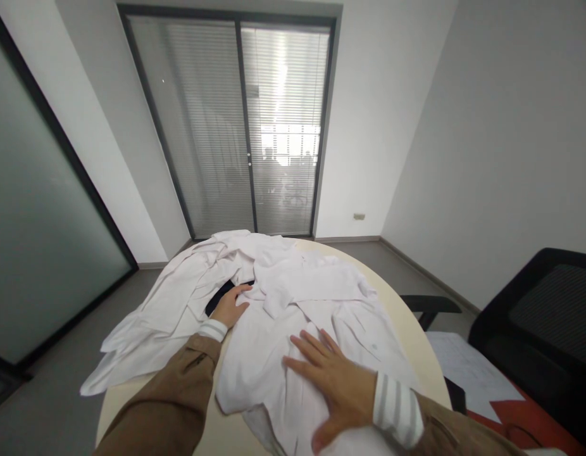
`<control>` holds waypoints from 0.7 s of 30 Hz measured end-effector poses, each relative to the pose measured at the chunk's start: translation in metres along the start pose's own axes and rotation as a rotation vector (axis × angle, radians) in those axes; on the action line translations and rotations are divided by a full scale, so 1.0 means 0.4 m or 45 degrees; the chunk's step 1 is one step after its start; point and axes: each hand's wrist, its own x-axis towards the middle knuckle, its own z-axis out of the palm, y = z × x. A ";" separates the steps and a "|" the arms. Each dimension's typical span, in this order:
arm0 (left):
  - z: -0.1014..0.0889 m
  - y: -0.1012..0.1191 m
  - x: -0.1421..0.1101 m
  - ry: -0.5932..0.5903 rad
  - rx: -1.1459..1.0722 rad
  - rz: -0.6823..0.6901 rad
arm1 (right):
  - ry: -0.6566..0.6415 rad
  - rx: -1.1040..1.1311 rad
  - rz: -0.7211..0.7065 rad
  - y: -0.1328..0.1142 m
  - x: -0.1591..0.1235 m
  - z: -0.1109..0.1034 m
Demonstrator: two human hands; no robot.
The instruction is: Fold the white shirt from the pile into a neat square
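A white shirt [316, 291] is spread over the table, with creases and a collar-like fold in its middle. My right hand [338, 380] lies on its near part, palm down and fingers spread. At the shirt's left edge rests my left hand [231, 306], thumb and fingers apart and touching the cloth. Just beyond that hand a dark piece of fabric [220, 296] shows between the shirt and a second heap of white clothing [174, 294]. This heap covers the table's left side and hangs over its edge. How many garments it contains I cannot tell.
The round, pale table [416, 345] stands in front of me. To the right are a black office chair [544, 316] and papers [464, 364] over a red surface [535, 415]. A glass partition with blinds [226, 126] is behind the table.
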 end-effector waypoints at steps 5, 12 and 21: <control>-0.008 0.002 0.005 0.065 0.037 -0.097 | -0.290 -0.006 -0.150 0.007 -0.002 0.036; -0.003 0.011 0.003 0.020 0.040 -0.130 | -0.001 0.052 -0.288 -0.098 0.005 0.005; -0.004 0.043 -0.008 0.012 0.011 -0.124 | 0.065 0.050 -0.393 -0.143 0.108 0.103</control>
